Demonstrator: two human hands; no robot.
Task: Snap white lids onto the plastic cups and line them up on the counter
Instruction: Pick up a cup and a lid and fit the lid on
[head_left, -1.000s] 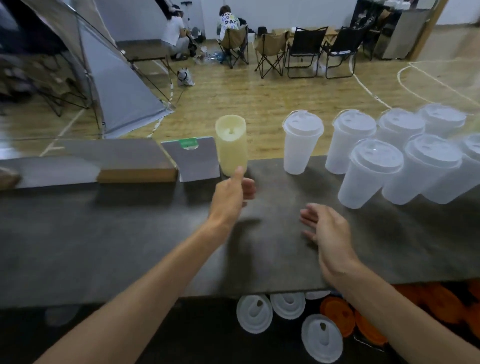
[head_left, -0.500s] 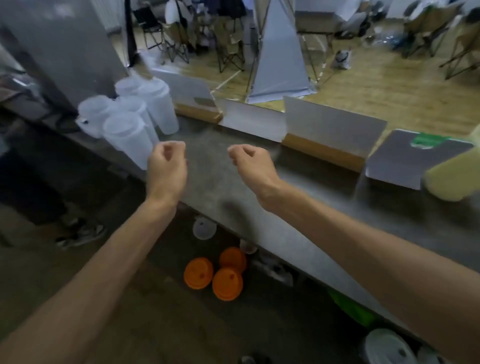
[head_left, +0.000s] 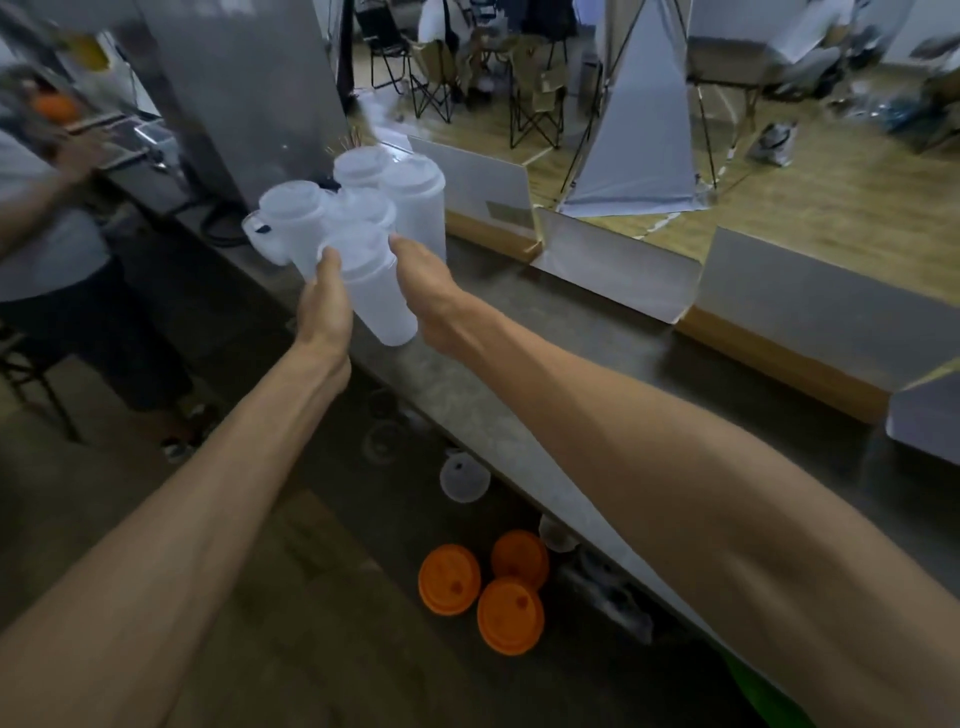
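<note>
At the far left edge a person in a grey shirt (head_left: 36, 244) stands beside the counter, blurred. Next comes your left hand (head_left: 324, 306), reaching forward with its back toward the camera; its thumb lies against the left side of the nearest frosted plastic cup (head_left: 376, 291), and the other fingers are hidden behind the cup, so you cannot tell how they lie. That cup is lidded and stands at the near edge of the grey counter (head_left: 587, 374), at the front of a tight cluster of lidded cups (head_left: 363, 208) packed touching one another near a tall metal panel (head_left: 234, 88). Your right hand (head_left: 426, 291) is on the cup's right side, fingers pressed together and pointing forward along its wall, fingertips near the lid rim. Whether either hand actually clamps the cup is unclear through the motion blur.

Below the counter edge, on a lower dark surface, a loose translucent lid (head_left: 464, 477) lies by itself, and nearer to you three orange lids (head_left: 483, 587) sit bunched together. To the right, low grey divider boards (head_left: 613, 260) stand along the counter's far edge.
</note>
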